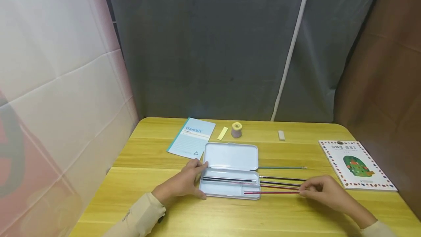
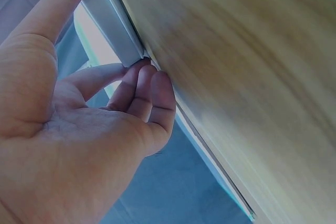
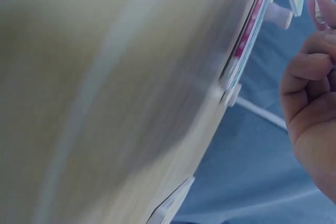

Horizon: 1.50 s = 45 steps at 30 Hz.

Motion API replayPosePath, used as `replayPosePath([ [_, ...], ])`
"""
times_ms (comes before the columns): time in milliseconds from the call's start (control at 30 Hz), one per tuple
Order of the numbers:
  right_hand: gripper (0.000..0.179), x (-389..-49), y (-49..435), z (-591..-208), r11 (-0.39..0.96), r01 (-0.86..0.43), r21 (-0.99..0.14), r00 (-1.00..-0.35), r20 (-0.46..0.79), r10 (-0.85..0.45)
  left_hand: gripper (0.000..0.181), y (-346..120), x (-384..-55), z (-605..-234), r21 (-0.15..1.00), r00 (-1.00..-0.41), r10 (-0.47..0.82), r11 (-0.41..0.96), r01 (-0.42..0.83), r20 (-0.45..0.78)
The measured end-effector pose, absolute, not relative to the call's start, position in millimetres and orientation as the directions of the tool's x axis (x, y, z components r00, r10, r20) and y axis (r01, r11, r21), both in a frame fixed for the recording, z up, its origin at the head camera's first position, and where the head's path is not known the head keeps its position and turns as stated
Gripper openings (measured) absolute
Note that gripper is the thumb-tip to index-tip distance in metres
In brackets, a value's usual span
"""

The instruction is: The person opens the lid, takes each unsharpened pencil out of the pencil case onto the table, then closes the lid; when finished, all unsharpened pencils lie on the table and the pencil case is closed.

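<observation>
- Red pencil (image 1: pixel 273 192): located at the 4 o'clock corner of the pencil case, head view; one end overlaps the case, the other is in the right hand. Contact with the case floor cannot be determined.
- Right hand (image 1: pixel 325 193): narrow; thumb and fingers pinch the pencil's 3 o'clock end.
- Pencil case (image 1: pixel 218 192): white, lies flat with its lid (image 1: pixel 231 155) folded open toward 12 o'clock.
- Left hand (image 1: pixel 187 179): at the case's 9 o'clock end, thumb and fingers gripping the tray across its width.
- Dark pencils (image 1: pixel 227 179): lie lengthwise inside the tray.
- Green pencil (image 1: pixel 281 167), black pencils (image 1: pixel 283 178) and dark red pencil (image 1: pixel 279 187): extend at the case's 3 o'clock side, roughly parallel.
- Notebook (image 1: pixel 192 138), marked "Gambit": at 10 o'clock from the case.
- Yellow strip (image 1: pixel 222 133) and spool-shaped item (image 1: pixel 236 130): near 12 o'clock, side by side.
- White eraser (image 1: pixel 281 135): at 2 o'clock.
- Picture book (image 1: pixel 357 165): at 3 o'clock, beyond the pencils.
- Surface (image 1: pixel 138 171): wood-grained, carries all items; a dark curtain (image 1: pixel 213 46) hangs beyond its 12 o'clock edge.
</observation>
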State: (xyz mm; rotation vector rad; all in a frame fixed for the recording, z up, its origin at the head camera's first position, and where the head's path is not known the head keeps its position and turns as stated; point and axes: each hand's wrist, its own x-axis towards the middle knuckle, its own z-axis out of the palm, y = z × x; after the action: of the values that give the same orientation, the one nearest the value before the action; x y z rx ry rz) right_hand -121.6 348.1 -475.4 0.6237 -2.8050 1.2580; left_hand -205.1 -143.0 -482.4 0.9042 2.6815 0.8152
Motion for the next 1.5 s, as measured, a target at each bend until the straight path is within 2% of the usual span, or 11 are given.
replayPosePath([
  [867,0.012,-107.4,400.0,-489.1,0.66,-0.364,-0.658,-0.93,0.22,-0.294,0.116,-142.9,-205.5,-482.7,0.568,-0.788,0.616,0.648,0.507,0.002],
  [1167,0.009,-110.8,399.5,-487.6,0.667,-0.343,-0.662,-0.936,0.177,-0.305,0.115,-143.5,-206.2,-481.7,0.568,-0.789,0.614,0.65,0.505,-0.001],
  [1400,0.004,-118.4,393.9,-486.3,0.67,-0.275,-0.689,-0.941,0.05,-0.336,0.116,-143.9,-205.8,-482.5,0.573,-0.788,0.616,0.646,0.504,0.0],
  [1500,0.005,-120.8,392.1,-487.5,0.672,-0.292,-0.681,-0.932,0.046,-0.359,0.116,-144.2,-205.6,-482.3,0.573,-0.788,0.616,0.646,0.504,-0.002],
])
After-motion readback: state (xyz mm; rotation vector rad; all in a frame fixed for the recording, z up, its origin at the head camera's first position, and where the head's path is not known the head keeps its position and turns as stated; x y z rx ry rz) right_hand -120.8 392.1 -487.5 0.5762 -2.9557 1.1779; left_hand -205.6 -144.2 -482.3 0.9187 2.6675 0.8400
